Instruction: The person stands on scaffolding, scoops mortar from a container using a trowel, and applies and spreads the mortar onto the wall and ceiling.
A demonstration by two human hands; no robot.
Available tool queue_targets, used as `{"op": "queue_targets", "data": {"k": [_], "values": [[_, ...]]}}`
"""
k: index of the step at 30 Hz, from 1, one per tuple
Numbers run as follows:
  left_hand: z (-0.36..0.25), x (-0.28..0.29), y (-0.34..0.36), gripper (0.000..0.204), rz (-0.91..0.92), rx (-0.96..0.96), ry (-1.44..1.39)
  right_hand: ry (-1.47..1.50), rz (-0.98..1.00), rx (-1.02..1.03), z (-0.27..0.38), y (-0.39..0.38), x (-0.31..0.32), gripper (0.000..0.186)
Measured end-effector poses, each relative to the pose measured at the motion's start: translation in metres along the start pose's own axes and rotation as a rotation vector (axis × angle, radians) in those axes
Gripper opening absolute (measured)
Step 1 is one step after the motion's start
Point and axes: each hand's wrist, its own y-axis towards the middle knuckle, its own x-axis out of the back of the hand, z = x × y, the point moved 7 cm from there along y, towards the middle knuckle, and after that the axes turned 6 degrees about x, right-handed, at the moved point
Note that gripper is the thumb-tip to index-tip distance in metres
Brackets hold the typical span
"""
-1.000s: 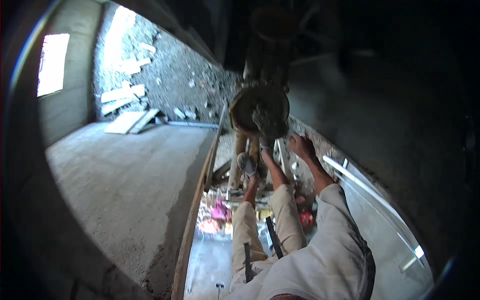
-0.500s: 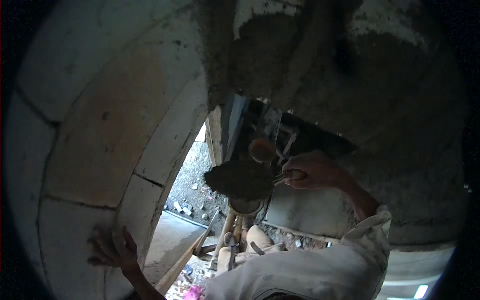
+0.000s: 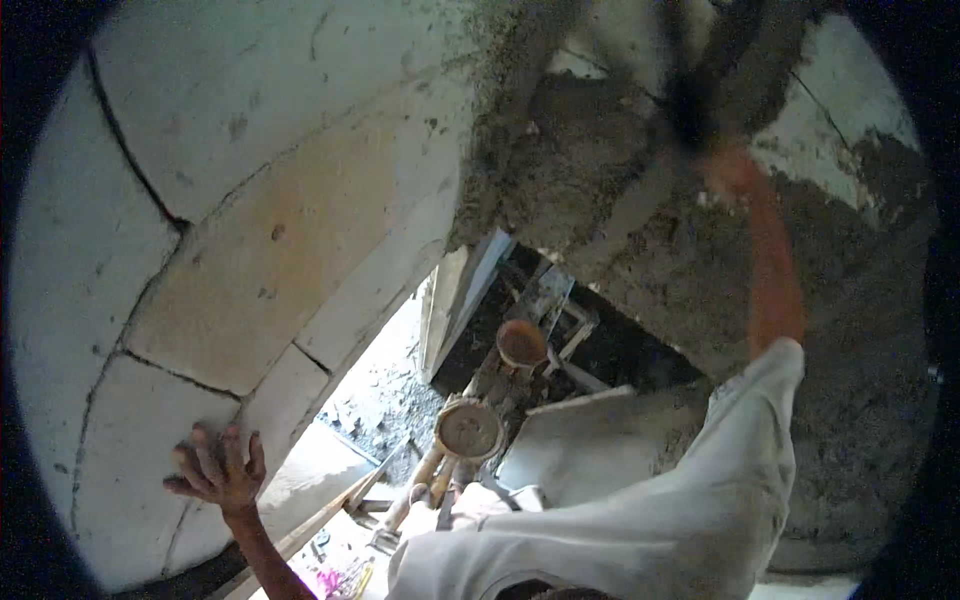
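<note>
My left hand (image 3: 217, 468) is spread, fingers apart, against a wall of pale blocks (image 3: 262, 270) with dark joints at the left. High on the right, my right hand (image 3: 725, 170) is smeared by motion beside rough wet mortar (image 3: 620, 160) with white patches. A dark blurred shape, perhaps a trowel, extends above that hand; its fingers are unclear. Below, a round pan holding grey mortar (image 3: 467, 432) rests on bamboo poles (image 3: 425, 472), and a smaller reddish-brown pan (image 3: 521, 342) sits beyond it.
Through a gap by the block wall are rubble-strewn ground (image 3: 395, 370), a concrete ledge and a wooden plank (image 3: 335, 507). A dark opening holds timber pieces (image 3: 580, 335). A pale panel (image 3: 570, 440) stands right of the pans, and small pink items (image 3: 330, 582) lie far below.
My right hand has swung up to the mortar surface from above the pan, where it held a mortar-laden trowel. My left hand stays on the blocks. A second ago the view showed the floor and my legs.
</note>
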Motion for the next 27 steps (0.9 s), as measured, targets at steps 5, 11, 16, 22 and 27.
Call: {"op": "queue_targets", "data": {"k": [5, 11, 16, 22, 27], "values": [[-0.003, 0.005, 0.004, 0.047, -0.047, -0.04, 0.038, -0.123, -0.44, 0.186, 0.063, -0.042, 0.157, 0.046], [-0.001, 0.015, 0.0, 0.04, -0.007, -0.035, 0.118, -0.398, 0.178, 0.009, 0.036, -0.038, -0.041, 0.05], [-0.005, 0.005, 0.002, 0.041, -0.074, -0.026, 0.006, -0.525, 0.271, 0.179, -0.016, -0.02, -0.151, 0.038], [0.0, 0.012, 0.003, 0.038, -0.026, -0.003, 0.073, -0.534, 0.244, 0.151, -0.02, 0.026, -0.149, 0.041], [0.0, 0.004, -0.004, 0.034, -0.058, -0.004, 0.066, -0.455, -0.177, 0.474, -0.083, 0.036, -0.114, 0.031]]}}
